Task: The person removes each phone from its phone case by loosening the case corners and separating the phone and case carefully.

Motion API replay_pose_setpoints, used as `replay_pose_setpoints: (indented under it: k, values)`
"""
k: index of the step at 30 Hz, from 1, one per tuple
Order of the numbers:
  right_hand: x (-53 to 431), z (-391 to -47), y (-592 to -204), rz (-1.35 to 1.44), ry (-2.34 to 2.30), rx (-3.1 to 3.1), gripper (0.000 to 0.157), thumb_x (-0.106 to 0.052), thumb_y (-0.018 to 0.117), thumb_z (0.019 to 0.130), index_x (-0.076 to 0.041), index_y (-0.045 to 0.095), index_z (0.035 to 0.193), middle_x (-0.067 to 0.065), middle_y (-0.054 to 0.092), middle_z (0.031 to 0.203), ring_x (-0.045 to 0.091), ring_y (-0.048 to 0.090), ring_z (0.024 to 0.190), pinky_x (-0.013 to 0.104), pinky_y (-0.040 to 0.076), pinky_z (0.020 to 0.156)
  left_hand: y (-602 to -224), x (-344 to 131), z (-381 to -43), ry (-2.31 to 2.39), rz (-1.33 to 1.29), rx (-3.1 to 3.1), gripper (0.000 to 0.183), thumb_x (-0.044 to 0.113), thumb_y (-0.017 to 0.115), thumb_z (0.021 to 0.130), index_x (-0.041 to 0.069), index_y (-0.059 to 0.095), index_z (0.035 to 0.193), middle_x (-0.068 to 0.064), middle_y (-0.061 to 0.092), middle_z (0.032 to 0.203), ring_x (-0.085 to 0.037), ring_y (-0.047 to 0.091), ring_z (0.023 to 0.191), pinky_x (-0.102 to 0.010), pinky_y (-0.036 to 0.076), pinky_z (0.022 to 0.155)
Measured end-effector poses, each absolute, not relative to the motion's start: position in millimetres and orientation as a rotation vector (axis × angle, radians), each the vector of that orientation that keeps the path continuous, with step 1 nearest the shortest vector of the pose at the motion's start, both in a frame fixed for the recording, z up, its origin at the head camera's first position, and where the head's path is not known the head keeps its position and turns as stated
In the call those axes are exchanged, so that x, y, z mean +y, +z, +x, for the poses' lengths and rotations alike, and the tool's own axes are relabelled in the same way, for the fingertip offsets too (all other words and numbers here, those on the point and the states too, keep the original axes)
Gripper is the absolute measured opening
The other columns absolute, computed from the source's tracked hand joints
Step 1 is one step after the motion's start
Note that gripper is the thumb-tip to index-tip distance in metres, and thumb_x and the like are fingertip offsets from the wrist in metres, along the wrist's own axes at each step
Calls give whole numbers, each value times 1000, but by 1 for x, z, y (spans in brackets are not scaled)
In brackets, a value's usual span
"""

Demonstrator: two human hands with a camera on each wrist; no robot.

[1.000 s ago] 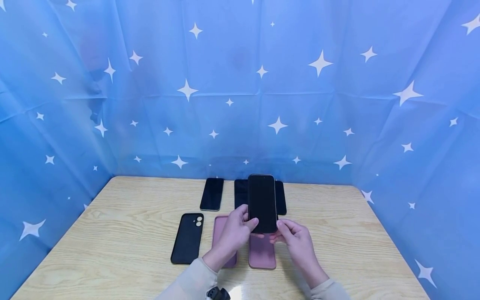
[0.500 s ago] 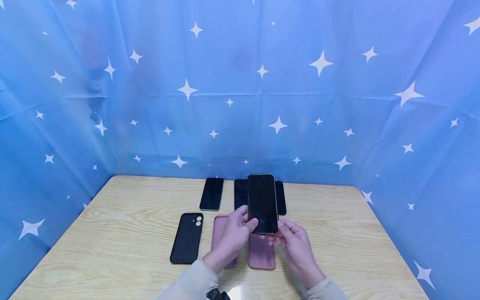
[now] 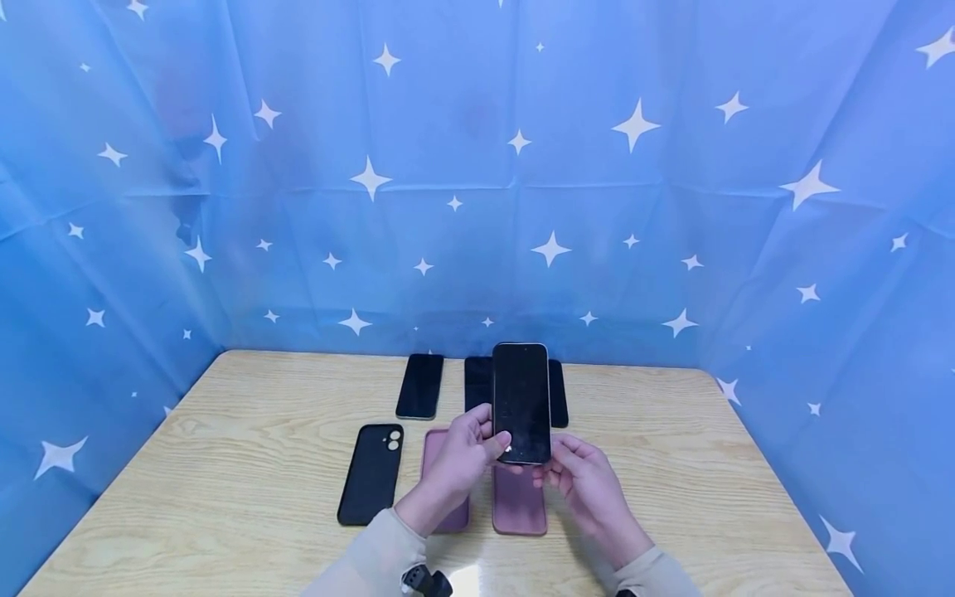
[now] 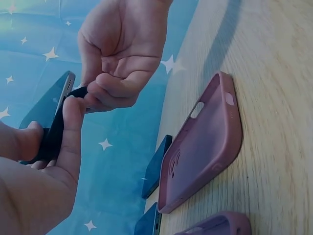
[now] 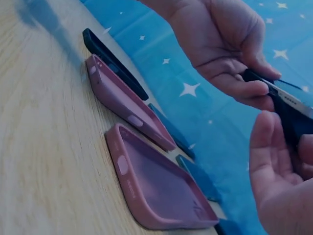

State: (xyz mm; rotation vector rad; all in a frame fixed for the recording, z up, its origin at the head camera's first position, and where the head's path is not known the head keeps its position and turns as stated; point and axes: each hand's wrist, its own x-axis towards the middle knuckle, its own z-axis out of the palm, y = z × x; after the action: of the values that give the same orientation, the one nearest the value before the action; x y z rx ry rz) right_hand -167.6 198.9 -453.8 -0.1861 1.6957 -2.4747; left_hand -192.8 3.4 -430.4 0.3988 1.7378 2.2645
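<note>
A dark phone [image 3: 521, 398] is held up above the table, its screen toward the head camera. Behind it sits a soft black phone case [image 4: 55, 139], which shows in the left wrist view partly off the phone's bottom end. My left hand [image 3: 457, 456] grips phone and case together, thumb over the screen's lower left corner and fingers behind. With thumb and fingertips, my right hand [image 3: 593, 489] pinches the case's edge at the phone's lower right corner. In the right wrist view the phone's bottom edge [image 5: 292, 101] stands clear of the case.
Two pink phone cases [image 3: 520, 507] lie open side up under the hands, the left one partly hidden by my forearm. A black phone case [image 3: 370, 474] lies left of them. Several dark phones [image 3: 420, 386] rest along the back of the wooden table [image 3: 283, 431].
The held phone has risen very slightly, and both hands have moved with it by a small amount. Their hold on the phone and black case looks the same.
</note>
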Motion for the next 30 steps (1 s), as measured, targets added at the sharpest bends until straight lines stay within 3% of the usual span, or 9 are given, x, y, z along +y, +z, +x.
replay_pose_setpoints:
  k: [6, 12, 19, 25, 30]
  values:
    - [198, -170, -450, -18, -2391, 1825, 20, -4, 53, 105, -11, 69, 97, 0, 70, 82, 14, 67, 72, 27, 60, 69, -431, 2, -192, 2254, 413, 1817, 26, -10, 51, 102, -10, 54, 128, -29, 69, 120, -29, 76, 91, -41, 64, 74]
    - [194, -171, -448, 153, -2353, 1928, 17, -3, 60, 101, -5, 62, 85, 3, 57, 73, 14, 62, 63, 26, 58, 61, -434, 1, -190, 2183, 480, 1975, 21, -9, 53, 102, -8, 57, 122, -29, 71, 117, -39, 75, 92, -50, 64, 76]
    - [192, -171, -445, 271, -2289, 1996, 21, -1, 60, 100, -3, 60, 79, 3, 54, 65, 13, 59, 56, 24, 54, 55, -435, 1, -187, 2161, 509, 2057, 19, -8, 54, 102, -7, 58, 120, -26, 72, 111, -38, 75, 90, -44, 64, 73]
    - [194, -168, -439, 231, -2163, 2122, 21, -4, 58, 102, 3, 64, 83, 4, 60, 64, 14, 62, 53, 24, 55, 52, -437, 2, -187, 2141, 477, 2112, 17, -7, 57, 101, -5, 60, 118, -24, 74, 107, -35, 75, 87, -47, 64, 73]
    - [193, -166, -433, 176, -2102, 2207, 30, -11, 56, 105, 9, 63, 84, 6, 61, 64, 16, 64, 55, 27, 58, 54, -438, 2, -188, 2157, 452, 2098, 16, -6, 56, 102, -6, 59, 118, -25, 73, 112, -35, 75, 93, -49, 64, 74]
